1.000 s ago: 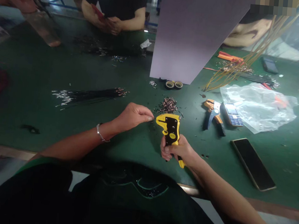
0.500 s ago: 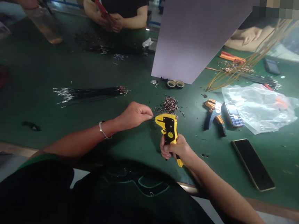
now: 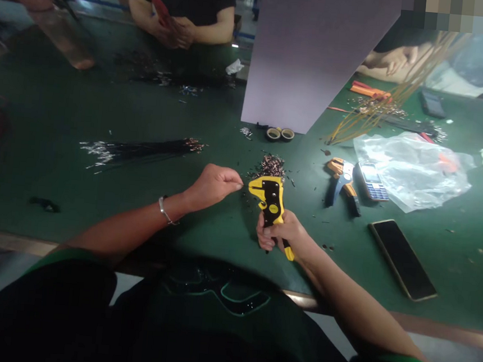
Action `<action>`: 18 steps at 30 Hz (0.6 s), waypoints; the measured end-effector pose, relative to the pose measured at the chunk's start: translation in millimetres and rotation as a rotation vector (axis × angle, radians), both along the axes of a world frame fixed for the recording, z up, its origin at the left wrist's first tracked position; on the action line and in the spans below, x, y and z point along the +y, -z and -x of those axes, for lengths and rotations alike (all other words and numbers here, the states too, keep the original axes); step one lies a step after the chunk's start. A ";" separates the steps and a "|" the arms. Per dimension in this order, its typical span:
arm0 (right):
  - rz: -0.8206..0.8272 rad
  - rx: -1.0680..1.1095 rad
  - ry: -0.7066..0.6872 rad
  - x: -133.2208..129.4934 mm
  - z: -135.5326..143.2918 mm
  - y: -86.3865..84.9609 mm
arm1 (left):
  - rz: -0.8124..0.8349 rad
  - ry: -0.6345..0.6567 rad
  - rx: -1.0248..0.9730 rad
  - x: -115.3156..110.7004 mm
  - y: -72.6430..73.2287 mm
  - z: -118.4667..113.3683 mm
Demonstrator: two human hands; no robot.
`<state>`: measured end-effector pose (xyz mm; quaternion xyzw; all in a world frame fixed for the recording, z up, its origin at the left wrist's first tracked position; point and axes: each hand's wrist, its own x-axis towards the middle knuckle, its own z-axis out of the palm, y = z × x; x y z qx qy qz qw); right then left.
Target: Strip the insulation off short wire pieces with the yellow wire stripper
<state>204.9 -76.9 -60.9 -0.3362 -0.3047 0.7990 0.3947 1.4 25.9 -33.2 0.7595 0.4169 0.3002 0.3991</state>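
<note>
My right hand (image 3: 280, 229) is wrapped around the handles of a yellow and black wire stripper (image 3: 272, 201), whose jaws point left. My left hand (image 3: 215, 187) is closed in a pinch just left of those jaws, on what looks like a thin dark wire; only a tiny bit of it shows at the fingertips. Right behind the stripper lies a pile of small dark and coppery offcuts (image 3: 271, 165). To the left, a bundle of black wires (image 3: 146, 151) rests on the green table (image 3: 96, 202), with pale ends at the left and copper-coloured ends at the right.
Right of the stripper lie orange-and-blue pliers (image 3: 342, 184), a keypad phone (image 3: 373, 182), a clear plastic bag (image 3: 420, 171) and a smartphone (image 3: 402, 260). Two tape rolls (image 3: 280, 134) sit before a grey upright panel (image 3: 298, 56). Across the table, a person holds a red phone (image 3: 161, 10).
The whole view has shifted slightly. The small gap between my left fingertips and the stripper's jaws looks a little wider. My right hand keeps its hold on the stripper.
</note>
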 end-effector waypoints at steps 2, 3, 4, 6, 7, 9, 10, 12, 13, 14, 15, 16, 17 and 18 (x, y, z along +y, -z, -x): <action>0.006 0.003 -0.003 -0.3 -0.5 -0.5 | 0.020 -0.010 0.004 0.1 0.5 -0.2; 0.010 0.003 -0.002 -0.5 -0.5 -0.5 | 0.027 -0.010 0.005 0.2 0.8 -0.3; 0.012 0.004 -0.001 -0.8 -0.5 -0.4 | 0.033 -0.008 0.005 0.2 1.0 -0.4; 0.014 0.005 -0.007 -1.1 -0.2 0.0 | 0.041 -0.003 0.003 0.2 1.4 -0.7; 0.014 0.004 -0.008 -1.1 0.0 0.1 | 0.042 0.000 0.000 0.0 1.5 -0.9; 0.012 0.003 -0.004 -0.8 0.6 0.3 | 0.044 0.006 -0.003 -0.6 1.7 -1.4; 0.012 0.006 -0.001 -0.5 0.8 0.3 | 0.044 0.009 -0.003 -0.9 1.9 -1.7; 0.016 0.011 0.000 0.1 1.2 0.5 | 0.043 0.010 -0.001 -1.6 2.5 -2.3; 0.018 0.017 0.000 0.3 1.3 0.7 | 0.045 0.006 0.002 -1.8 2.9 -2.5; 0.019 0.026 0.002 0.5 1.3 1.1 | 0.048 0.004 0.005 -1.7 3.4 -2.7; 0.021 0.032 0.003 0.6 1.2 1.7 | 0.049 0.003 0.006 -1.5 3.9 -2.7; 0.024 0.036 0.003 0.7 1.0 2.4 | 0.049 0.006 0.008 -1.0 4.3 -2.6; 0.025 0.040 0.002 0.8 0.8 3.2 | 0.045 0.008 0.012 -0.3 4.8 -2.3; 0.027 0.043 -0.004 0.8 0.5 4.2 | 0.035 0.007 0.018 0.5 5.1 -2.0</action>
